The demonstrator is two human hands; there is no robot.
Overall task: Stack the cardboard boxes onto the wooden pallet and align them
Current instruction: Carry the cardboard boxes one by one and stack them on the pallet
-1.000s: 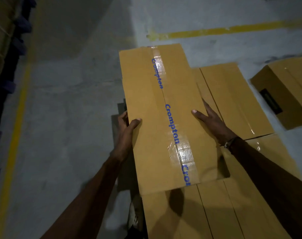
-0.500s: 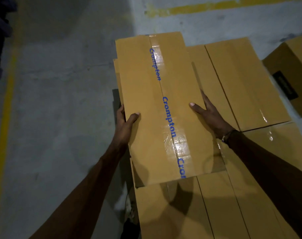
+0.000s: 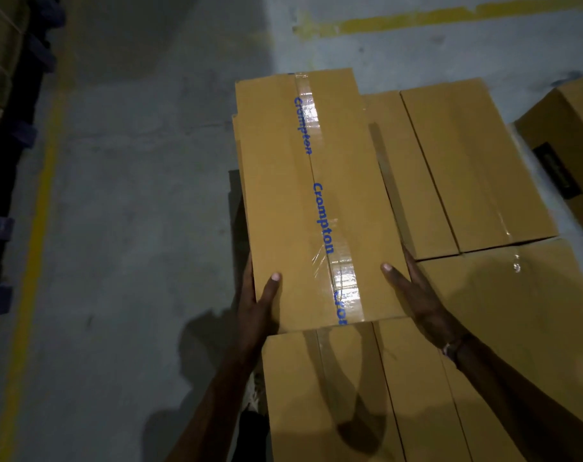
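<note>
Your two forearms are reaching forward and down, one from each lower corner of the view, meeting the near end of the top box (image 3: 316, 201). Your left hand (image 3: 255, 306) is clasping the box's near left edge: the thumb is lying flat on the lid while the other fingers are curling down over the side, mostly hidden. Your right hand (image 3: 416, 295) is pressing against the near right edge with its fingers held straight and close together, thumb stretched onto the lid; a band (image 3: 451, 348) is circling that wrist. The box you are holding is a long, flat-topped carton of smooth brown cardboard, sealed down the middle with glossy clear tape (image 3: 320, 211) printed in blue with "Crompton". It is resting on the layer of stacked boxes (image 3: 466, 168), sitting over the left side of the stack, its far end and left side overhanging slightly the carton beneath. The lower cartons are the same plain cardboard with shiny tape seams. The pallet itself is not showing under them. Another carton (image 3: 563, 155) with a dark label is standing apart to the right on the rough grey concrete floor (image 3: 133, 195), which is carrying worn yellow painted lines (image 3: 416, 20)
</note>
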